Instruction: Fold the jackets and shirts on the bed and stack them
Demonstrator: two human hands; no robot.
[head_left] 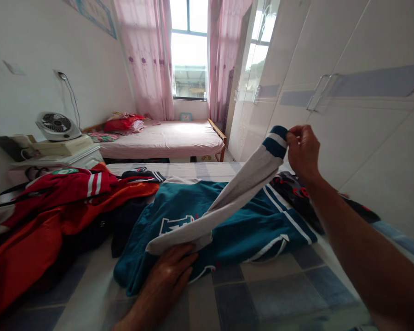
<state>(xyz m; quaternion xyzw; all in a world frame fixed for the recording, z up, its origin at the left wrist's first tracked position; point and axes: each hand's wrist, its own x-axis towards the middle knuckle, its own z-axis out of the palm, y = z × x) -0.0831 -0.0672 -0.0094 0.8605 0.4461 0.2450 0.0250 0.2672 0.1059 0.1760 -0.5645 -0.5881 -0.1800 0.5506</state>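
A teal jacket (234, 230) with white stripes and a white letter print lies across the bed in front of me. Its light grey sleeve (241, 184) is lifted, slanting up to the right. My right hand (304, 151) pinches the teal-and-white striped cuff (276, 141) at the sleeve's end, above the bed. My left hand (170, 271) rests low on the jacket, where the sleeve folds back. Its fingers reach under the sleeve's lower edge, and the fingertips lie on the teal cloth; whether they grip any of it is hard to see.
Red and orange clothes (72, 202) are heaped at the left, and dark clothes (296, 193) lie behind the jacket at the right. A checked sheet (272, 289) covers the bed. Beyond stand a second bed (172, 138), a small fan (57, 125) and a tall white wardrobe (348, 124).
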